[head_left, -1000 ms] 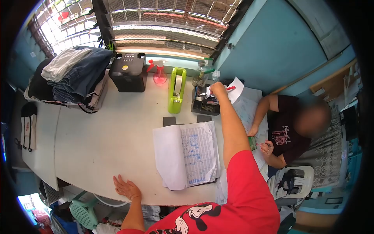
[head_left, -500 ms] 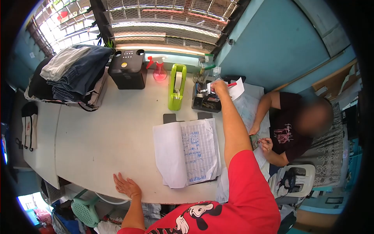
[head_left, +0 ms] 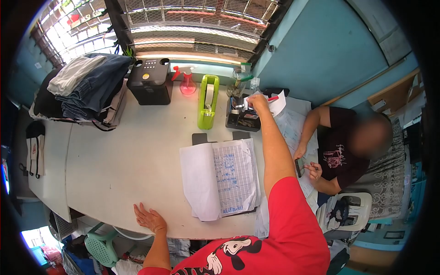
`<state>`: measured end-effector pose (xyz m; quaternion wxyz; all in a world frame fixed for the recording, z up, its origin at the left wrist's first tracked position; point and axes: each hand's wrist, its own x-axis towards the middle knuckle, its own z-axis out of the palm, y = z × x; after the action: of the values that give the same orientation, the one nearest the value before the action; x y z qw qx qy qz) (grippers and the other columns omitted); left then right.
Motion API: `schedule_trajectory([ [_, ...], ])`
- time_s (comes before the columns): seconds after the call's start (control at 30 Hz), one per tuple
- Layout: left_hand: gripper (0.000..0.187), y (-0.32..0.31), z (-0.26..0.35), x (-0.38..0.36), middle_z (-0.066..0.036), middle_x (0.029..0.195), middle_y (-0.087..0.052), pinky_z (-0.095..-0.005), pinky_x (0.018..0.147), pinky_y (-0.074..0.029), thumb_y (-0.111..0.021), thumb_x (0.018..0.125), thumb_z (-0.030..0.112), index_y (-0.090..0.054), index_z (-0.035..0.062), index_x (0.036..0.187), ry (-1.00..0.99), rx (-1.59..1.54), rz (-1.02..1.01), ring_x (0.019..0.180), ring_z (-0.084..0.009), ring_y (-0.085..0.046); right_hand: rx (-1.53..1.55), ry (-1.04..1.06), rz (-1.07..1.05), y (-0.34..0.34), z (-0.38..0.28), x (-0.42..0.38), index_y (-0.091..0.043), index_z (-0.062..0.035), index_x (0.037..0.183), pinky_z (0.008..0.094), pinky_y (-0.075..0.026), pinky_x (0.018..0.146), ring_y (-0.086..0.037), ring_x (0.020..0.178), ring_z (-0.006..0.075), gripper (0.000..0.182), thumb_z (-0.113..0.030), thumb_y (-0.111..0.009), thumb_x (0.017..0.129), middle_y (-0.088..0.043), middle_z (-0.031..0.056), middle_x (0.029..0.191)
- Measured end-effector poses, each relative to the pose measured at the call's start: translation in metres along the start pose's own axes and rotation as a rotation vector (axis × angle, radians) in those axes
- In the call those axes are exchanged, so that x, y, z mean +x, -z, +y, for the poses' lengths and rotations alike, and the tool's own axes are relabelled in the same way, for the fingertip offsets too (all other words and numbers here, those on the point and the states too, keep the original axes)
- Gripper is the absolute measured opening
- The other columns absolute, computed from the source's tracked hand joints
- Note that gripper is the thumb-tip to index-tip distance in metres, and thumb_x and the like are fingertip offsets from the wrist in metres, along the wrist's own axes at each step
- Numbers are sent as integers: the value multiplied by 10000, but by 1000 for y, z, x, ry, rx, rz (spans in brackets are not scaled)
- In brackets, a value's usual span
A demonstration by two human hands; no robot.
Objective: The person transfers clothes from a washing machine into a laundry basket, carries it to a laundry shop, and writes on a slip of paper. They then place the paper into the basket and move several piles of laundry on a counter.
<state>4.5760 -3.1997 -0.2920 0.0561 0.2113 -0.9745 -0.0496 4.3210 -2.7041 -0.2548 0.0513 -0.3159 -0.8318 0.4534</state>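
My left hand (head_left: 150, 220) lies on the near edge of the white table (head_left: 123, 165), palm down with the fingers spread. My right hand (head_left: 258, 102) is stretched out to the black desk organizer (head_left: 243, 122), over its right side. Its fingers are curled together, and what is in them I cannot make out. Right beside that hand are a white paper (head_left: 278, 106) and a red pen-like item (head_left: 273, 98). Below my right arm an open ledger (head_left: 233, 176) with blue handwriting rests on the table, its left page turned blank side up.
A green tape dispenser (head_left: 208, 103), a pink spray bottle (head_left: 188, 85) and a black box (head_left: 150, 82) stand along the back. Folded clothes (head_left: 91, 87) are piled at the left. On the right a person (head_left: 337, 151) sits with a phone (head_left: 299, 168) beside loose papers (head_left: 293, 126).
The seated person's phone has tilted, and its screen now looks dark. My two hands have stayed almost where they were.
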Motion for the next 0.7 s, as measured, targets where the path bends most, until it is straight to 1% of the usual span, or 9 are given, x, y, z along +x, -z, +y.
schedule_trajectory([
  [0.1,430,0,0,0,-62,1302,-188,-432,917,-178,-389,764,165,-298,106,1181,0,-2,-1,1180,-227,-219,-196,81,5,-4,7,9,-591,-11,623,273,-384,452,-520,512,132,83,-84,-621,597,-558,54,562],
  [0.17,432,0,0,0,-64,1301,-189,-431,916,-179,-391,764,165,-298,105,1181,-2,-4,3,1179,-229,-221,-571,63,-10,-5,2,9,-610,-26,753,352,-433,677,-563,773,281,243,-226,-581,619,-586,171,774],
  [0.27,432,1,0,0,-72,1299,-190,-429,916,-178,-391,762,161,-299,104,1180,-9,-11,6,1174,-235,-226,-575,32,67,-2,-11,-4,-603,1,760,358,-421,734,-542,839,308,258,-198,-552,604,-566,205,836],
  [0.33,436,2,1,0,-81,1297,-191,-428,916,-176,-396,756,148,-299,103,1179,-2,-26,-1,1170,-239,-232,-568,75,103,-4,-15,-7,-598,26,739,354,-417,741,-543,830,313,270,-191,-536,591,-563,219,826],
  [0.4,432,0,-1,0,-75,1291,-209,-421,916,-178,-389,760,156,-306,105,1180,-8,-16,14,1166,-234,-240,-519,76,191,-7,-12,-5,-589,-5,638,354,-433,642,-562,712,304,207,-180,-571,529,-574,186,705],
  [0.43,429,0,-1,0,-68,1284,-226,-413,915,-180,-383,763,164,-312,107,1182,-14,-6,28,1163,-229,-248,-520,76,191,-6,-10,-3,-589,-5,638,354,-433,642,-562,712,304,207,-180,-571,529,-574,186,705],
  [0.53,426,2,-1,-1,-69,1279,-233,-411,913,-181,-383,762,164,-316,100,1178,-21,-12,39,1159,-231,-252,-369,90,113,-2,-13,-4,-602,-38,655,368,-429,655,-558,737,299,193,-209,-563,575,-580,169,730],
  [0.63,422,6,1,-1,-74,1272,-239,-410,914,-179,-381,765,170,-318,91,1175,-23,-24,23,1154,-234,-258,-502,96,313,10,-37,-22,-581,-80,765,385,-423,656,-551,752,303,220,-256,-509,653,-586,127,741],
  [0.7,424,3,-2,-1,-82,1280,-221,-427,911,-178,-386,762,166,-308,95,1172,-31,-32,26,1161,-239,-243,-479,105,361,22,-63,-46,-570,-74,772,385,-421,654,-551,754,303,229,-261,-500,660,-584,127,743],
])
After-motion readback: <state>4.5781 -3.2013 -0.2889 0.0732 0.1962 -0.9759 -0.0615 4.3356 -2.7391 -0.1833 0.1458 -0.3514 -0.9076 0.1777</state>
